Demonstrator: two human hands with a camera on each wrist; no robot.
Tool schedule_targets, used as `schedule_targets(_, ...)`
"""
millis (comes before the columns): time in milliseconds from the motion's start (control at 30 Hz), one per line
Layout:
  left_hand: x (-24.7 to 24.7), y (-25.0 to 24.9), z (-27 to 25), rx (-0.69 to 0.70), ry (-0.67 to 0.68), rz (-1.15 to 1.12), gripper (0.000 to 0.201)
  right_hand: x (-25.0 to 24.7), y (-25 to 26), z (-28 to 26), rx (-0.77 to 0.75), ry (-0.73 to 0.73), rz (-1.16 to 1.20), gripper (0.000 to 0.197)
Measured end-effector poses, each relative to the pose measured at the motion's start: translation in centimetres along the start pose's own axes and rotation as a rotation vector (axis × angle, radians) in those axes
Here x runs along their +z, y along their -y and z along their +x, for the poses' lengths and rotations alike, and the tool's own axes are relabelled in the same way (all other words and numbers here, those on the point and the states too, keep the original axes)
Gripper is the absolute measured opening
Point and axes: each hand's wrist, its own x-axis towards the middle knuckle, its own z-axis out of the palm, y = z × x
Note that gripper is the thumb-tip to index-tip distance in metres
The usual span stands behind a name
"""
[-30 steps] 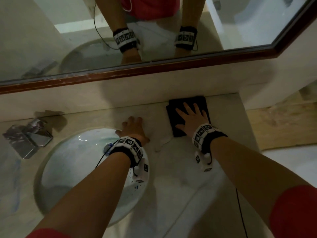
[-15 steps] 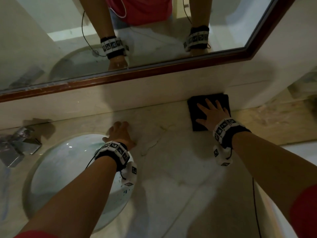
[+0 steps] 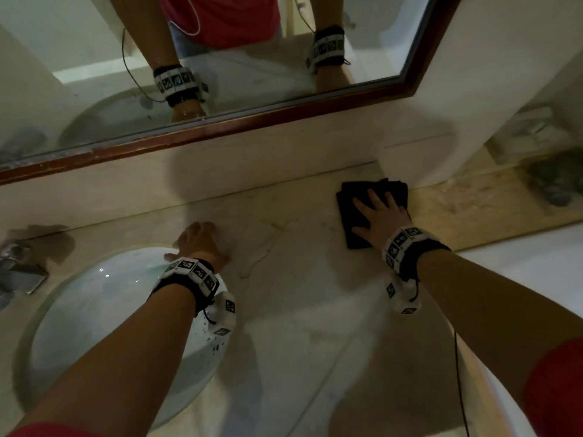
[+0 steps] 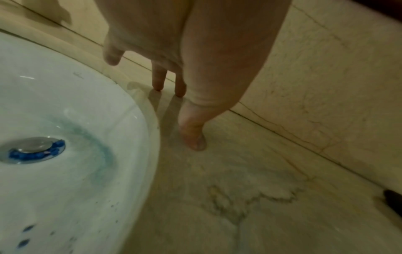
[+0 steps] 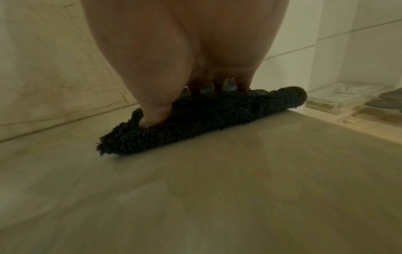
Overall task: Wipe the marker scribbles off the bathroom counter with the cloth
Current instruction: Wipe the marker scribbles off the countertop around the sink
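Note:
A dark shaggy cloth [image 3: 353, 212] [image 5: 195, 118] lies folded on the pale marble counter [image 3: 299, 294] near its back right corner. My right hand [image 3: 378, 212] [image 5: 187, 89] presses flat on it with fingers spread and straight. My left hand [image 3: 198, 244] [image 4: 174, 82] rests on the counter beside the sink rim, fingertips touching the stone, holding nothing. No marker scribbles stand out on the counter in these views; only brownish veins in the marble show.
A round white sink [image 3: 94, 310] [image 4: 65, 154] with blue stains and a metal drain [image 4: 32, 149] sits at the left. A chrome tap [image 3: 19, 272] is at the far left. The framed mirror [image 3: 252, 115] runs along the back wall. The counter ends at the right beside a lower ledge [image 3: 504, 209].
My right hand has slid the cloth to the right along the back of the counter, toward the corner. The left hand has stayed by the sink rim.

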Motion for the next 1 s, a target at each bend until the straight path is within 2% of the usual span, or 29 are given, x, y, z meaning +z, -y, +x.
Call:
schedule_targets(167, 0.9, -0.1, -2.1, -0.037, -0.034, 0.002, 0.059, 2.0, 1.1, -3.7, 0.041, -0.001, -0.010, 0.073)
schedule_targets(267, 1.9, 0.9, -3.9, 0.079, -0.058, 0.025, 0.048, 3.2, 2.5, -5.5, 0.056, 0.008, 0.009, 0.072)
schedule_targets(367, 3.1, 2.4, -5.5, 0.176, -0.072, 0.010, 0.053, 3.9, 4.5, -6.4, 0.065, 0.019, 0.010, 0.071)
schedule_targets(700, 4.7, 5.8, -8.3, 0.274, -0.064, 0.070, 0.057, 5.2, 14.4, -6.7, 0.002, 0.008, -0.053, 0.072)
schedule_targets(833, 5.5, 6.6, -9.4, 0.300, -0.001, 0.031, 0.060, 5.5, 17.0, -6.6, -0.024, -0.005, -0.075, 0.072)
schedule_targets(1000, 6.5, 7.7, -10.3, 0.315, 0.104, -0.111, 0.059, 6.8, 22.6, -7.1, -0.127, -0.016, -0.119, 0.071)
